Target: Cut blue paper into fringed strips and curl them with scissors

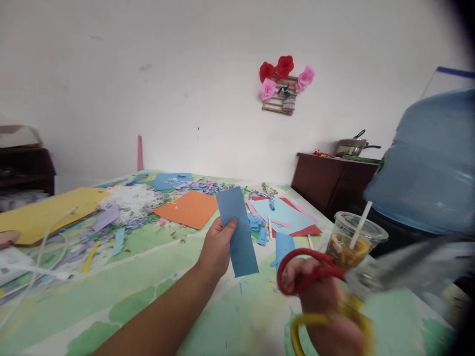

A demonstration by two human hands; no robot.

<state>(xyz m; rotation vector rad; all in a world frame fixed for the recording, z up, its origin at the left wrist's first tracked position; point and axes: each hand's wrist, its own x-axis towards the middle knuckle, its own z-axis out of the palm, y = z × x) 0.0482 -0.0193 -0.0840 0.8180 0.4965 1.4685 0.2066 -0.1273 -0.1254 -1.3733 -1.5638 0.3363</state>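
Note:
My left hand pinches a blue paper strip and holds it upright above the green patterned table. My right hand is low at the right, blurred, with its fingers through the red and yellow handles of a pair of scissors. The scissor blades point right and are smeared by motion. A clear plastic cup with a straw and a brownish drink stands just behind the scissors.
Orange, yellow, blue and red paper sheets and many paper scraps litter the table. A large blue water bottle stands at right. A dark cabinet with a pot sits by the wall. Paper flowers hang above.

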